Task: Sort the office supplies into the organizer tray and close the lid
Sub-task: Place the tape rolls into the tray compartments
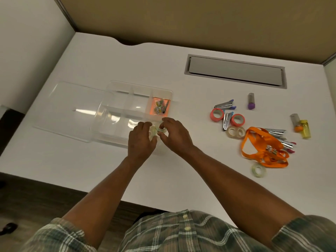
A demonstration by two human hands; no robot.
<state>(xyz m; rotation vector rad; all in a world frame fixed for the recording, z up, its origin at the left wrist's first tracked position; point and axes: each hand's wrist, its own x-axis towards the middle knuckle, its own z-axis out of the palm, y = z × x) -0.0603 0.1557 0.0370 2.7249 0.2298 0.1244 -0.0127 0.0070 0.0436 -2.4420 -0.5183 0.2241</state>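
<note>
Hands [160, 135], perhaps tape [161, 130], over tray [118, 99].

Left hand [141, 140] and right hand [173, 134] cover most of a pale green tape roll [160, 130]; only a sliver shows between the fingers. How many rolls are held: cannot tell. Near-right corner of the clear tray [116, 122] hidden under both hands. Clear lid [63, 110] and tray walls nearly vanish against the white desk [91, 170]; edges faint. Small clips [159, 107] in the orange-lined compartment too small to count. Stapler parts behind the orange strap [261, 150] partly hidden. Dark object [8, 228] at the left edge is cut off.
</note>
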